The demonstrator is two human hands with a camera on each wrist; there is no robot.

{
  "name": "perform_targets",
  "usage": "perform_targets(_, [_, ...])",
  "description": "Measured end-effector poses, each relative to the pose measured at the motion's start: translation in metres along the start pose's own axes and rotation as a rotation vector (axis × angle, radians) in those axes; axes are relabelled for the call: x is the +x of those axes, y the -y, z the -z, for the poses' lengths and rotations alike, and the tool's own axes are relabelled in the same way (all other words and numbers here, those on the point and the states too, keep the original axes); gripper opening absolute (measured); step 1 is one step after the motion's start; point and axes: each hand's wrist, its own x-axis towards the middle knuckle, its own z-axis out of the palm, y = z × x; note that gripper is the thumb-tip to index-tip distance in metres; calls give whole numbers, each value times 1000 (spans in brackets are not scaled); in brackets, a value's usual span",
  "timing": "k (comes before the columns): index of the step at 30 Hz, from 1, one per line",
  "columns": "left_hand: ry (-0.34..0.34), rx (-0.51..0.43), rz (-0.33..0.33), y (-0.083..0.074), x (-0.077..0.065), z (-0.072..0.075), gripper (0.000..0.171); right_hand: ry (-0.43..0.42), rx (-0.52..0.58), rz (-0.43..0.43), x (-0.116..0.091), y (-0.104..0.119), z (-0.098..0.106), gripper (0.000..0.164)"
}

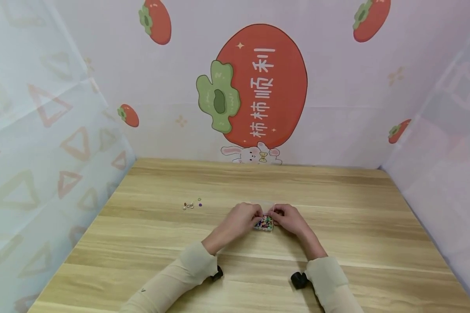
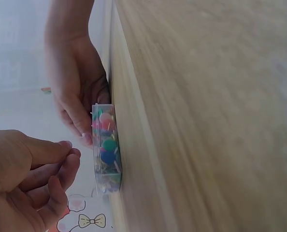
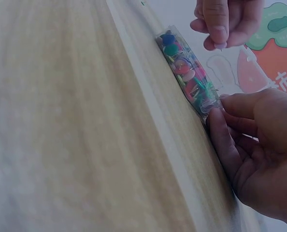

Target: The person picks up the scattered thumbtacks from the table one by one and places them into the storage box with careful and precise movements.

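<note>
A small clear plastic box [image 1: 264, 224] full of colourful thumbtacks [image 3: 187, 75] sits on the wooden table, between the two hands. My right hand [image 1: 291, 218] grips one end of the box, thumb and forefinger at its corner in the right wrist view. Just above the box, my left hand [image 1: 240, 218] has thumb and forefinger pressed together. Between those fingertips shows a tiny pale thumbtack [image 3: 221, 47], its thin point downward. In the left wrist view the fingers mostly hide it. The left hand stands apart from the box wall there.
Several tiny loose pieces [image 1: 190, 205], metallic-looking, with a purple one [image 1: 200, 204] among them, lie on the table [image 1: 160, 243] to the left of the box. Printed cloth walls [image 1: 329, 130] rise at the back and both sides. A black wrist device [image 1: 299, 280] hangs under the right sleeve.
</note>
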Motion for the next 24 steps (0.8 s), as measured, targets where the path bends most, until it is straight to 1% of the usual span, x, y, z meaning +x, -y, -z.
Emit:
perform_targets(6, [17,-18,1,-1,2,-5,8,24,15,20,2,-1,-4,13])
perform_targets(9, [3,-30,-2,2,0,-4,10,20,10,12,2,-1,-4,13])
perform_targets(11, [-13,-39,0,5,-3,-1,11,13,5,7,3,0,-4,13])
perform_targets(15, [-50,-40,27,15,-9,9,10,-6,-13,7,3,1,-2,13])
perform_targets(24, [-132,-23,91,46,-30,30,7,9,4,-27,0,0,-1,14])
